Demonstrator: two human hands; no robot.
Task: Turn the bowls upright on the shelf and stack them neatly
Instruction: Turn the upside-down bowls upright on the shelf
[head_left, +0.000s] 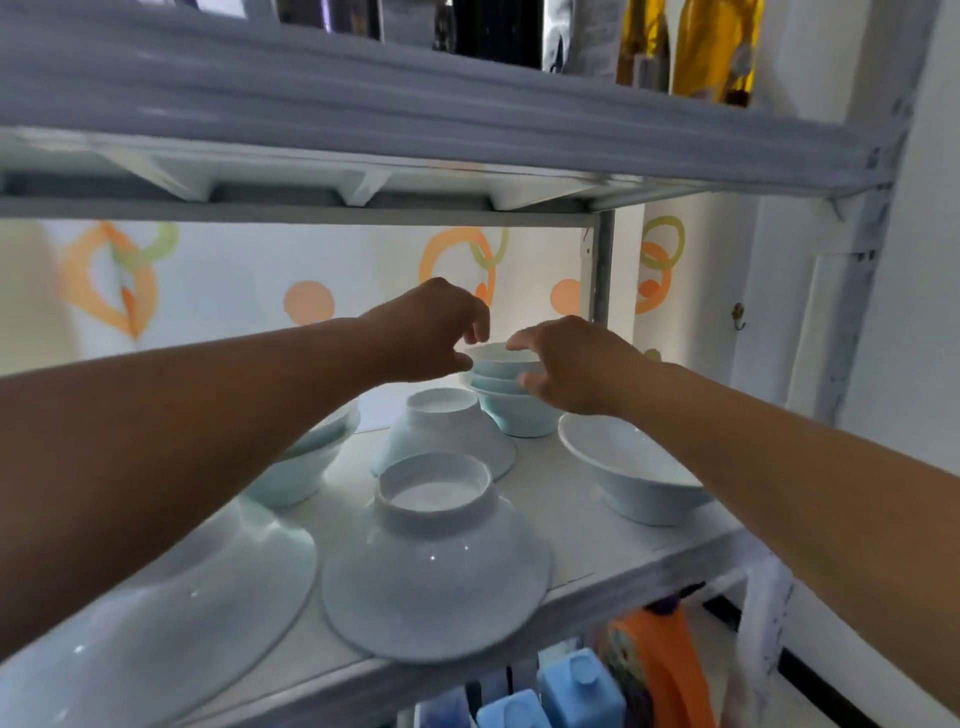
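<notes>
A stack of three small pale-blue bowls (511, 395) stands upright at the back of the white shelf (597, 540). My left hand (436, 332) hovers at the stack's left rim with its fingers curled and apart. On the stack's right side, my right hand (571, 364) has fingertips at the top rim and the thumb by the side. Neither hand clearly grips a bowl. Two bowls lie upside down: one at the front (436, 566) and one behind it (441, 431). A large upside-down bowl (156, 597) sits at the front left.
An upright wide bowl (634, 467) stands at the right, another upright bowl (311, 457) partly under my left forearm. The upper shelf (415, 119) hangs low overhead. A metal post (602, 265) rises behind the stack. Blue bottles (582, 680) and an orange bottle (665, 670) are below.
</notes>
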